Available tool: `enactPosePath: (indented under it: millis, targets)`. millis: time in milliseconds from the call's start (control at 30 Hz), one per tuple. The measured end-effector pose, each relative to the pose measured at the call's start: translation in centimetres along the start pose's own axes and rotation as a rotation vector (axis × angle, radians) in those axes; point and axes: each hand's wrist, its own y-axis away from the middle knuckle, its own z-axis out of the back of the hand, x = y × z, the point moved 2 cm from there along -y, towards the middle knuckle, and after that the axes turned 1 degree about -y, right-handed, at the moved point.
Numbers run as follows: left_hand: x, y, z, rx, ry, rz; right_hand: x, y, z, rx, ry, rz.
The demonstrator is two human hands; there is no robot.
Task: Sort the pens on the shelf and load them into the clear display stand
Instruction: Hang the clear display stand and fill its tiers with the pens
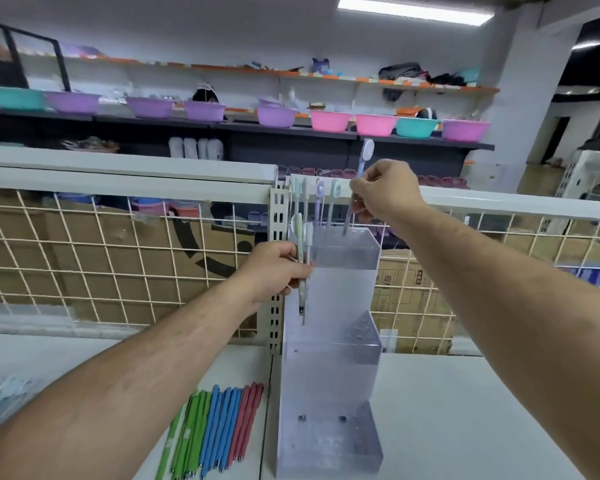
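Observation:
A clear three-tier display stand (329, 368) stands upright on the white shelf (447, 410) against a slotted post. Several pastel pens (317, 206) stand in its top tier. My right hand (385, 192) pinches one pale blue pen (359, 181) by its middle, tip down at the top tier's right side. My left hand (274, 270) grips a small bunch of pastel pens (301, 265) upright beside the stand's left edge. Green, blue and red pens (215, 431) lie in a row, grouped by colour, on the shelf left of the stand.
A white wire grid (118, 265) backs the shelf, with cardboard boxes (409, 306) behind it. Packaged items (4, 396) lie at the shelf's left edge. Across the aisle, shelves hold purple, pink and teal basins (278, 116).

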Motion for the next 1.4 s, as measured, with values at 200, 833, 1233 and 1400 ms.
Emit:
enactPosePath:
  millis: [200,833,1233,1400]
  targets:
    - [-0.2,-0.1,-0.4,-0.038,0.013,0.012,-1.3,-1.6,-1.2,0.042,0.006,0.009]
    - [-0.6,0.1,-0.7,-0.022,-0.013,-0.028,-2.9,-1.1,-2.6,0.205,0.286,0.084]
    - [-0.8,0.5,-1.3,0.008,0.005,-0.045,-3.3,3.2,-0.5,0.169,0.174,0.027]
    - [-0.8,0.8,-2.8,0.061,-0.009,-0.065,-4.1,7.7,-0.5,0.391,0.063,-0.060]
